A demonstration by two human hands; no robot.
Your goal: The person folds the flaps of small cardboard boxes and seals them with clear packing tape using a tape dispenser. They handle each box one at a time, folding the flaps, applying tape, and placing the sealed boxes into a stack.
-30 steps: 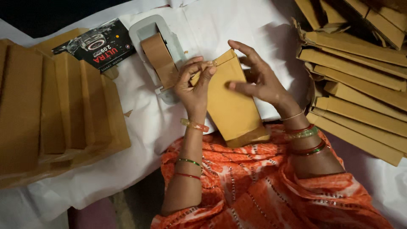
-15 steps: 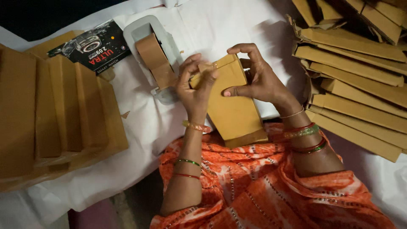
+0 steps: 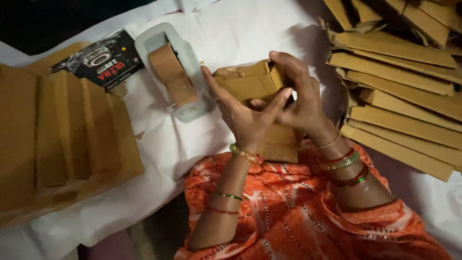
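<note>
Both of my hands are on a small brown cardboard box that stands on end on the white sheet in front of my lap. My left hand presses its palm and spread fingers against the box's near face. Over the top right corner curls my right hand, fingers bent on the folded flap. A pale tape dispenser loaded with brown tape sits just left of the box, apart from my hands.
A row of folded brown boxes lies at the left. Flat cardboard blanks are piled at the right. A black printed packet lies behind the dispenser. Orange patterned cloth covers my lap.
My left hand has left the tape at the dispenser and now lies flat on the box. My right hand has closed over the top flap. The view moved nearer.
</note>
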